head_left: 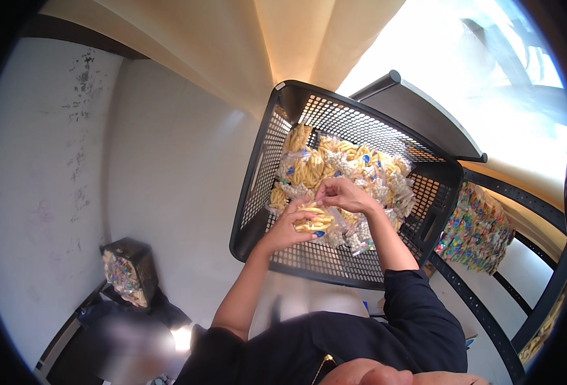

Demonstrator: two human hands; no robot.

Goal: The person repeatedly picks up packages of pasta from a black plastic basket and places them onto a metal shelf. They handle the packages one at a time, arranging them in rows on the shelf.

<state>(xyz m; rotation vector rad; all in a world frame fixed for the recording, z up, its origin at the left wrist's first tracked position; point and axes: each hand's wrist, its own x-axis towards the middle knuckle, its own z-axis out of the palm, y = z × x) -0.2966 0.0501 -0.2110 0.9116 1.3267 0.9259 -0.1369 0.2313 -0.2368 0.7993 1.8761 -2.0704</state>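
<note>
A clear plastic bag of yellow, finger-shaped snacks (pixel 317 221) is held over the near part of a black basket. My left hand (pixel 286 230) wraps round its left side, with the fingers closed on it. At the bag's upper edge, the fingertips of my right hand (pixel 343 194) come together in a pinch; exactly what lies between them is hard to make out. Beneath and beyond my hands, the black mesh-sided basket (pixel 245 206) holds several more bags. Some contain yellow snacks (pixel 309 172), others small whitish pieces (pixel 359 236). Blue spots show on several bags.
A dark curved panel (pixel 418 112) rises behind the basket. To the right, a black metal rack (pixel 472 289) stands by many colourful packets (pixel 477 228). A dark crate of packets (pixel 126 273) is at lower left, beside a pale wall (pixel 174 154). Yellowish curtains (pixel 232 45) hang behind.
</note>
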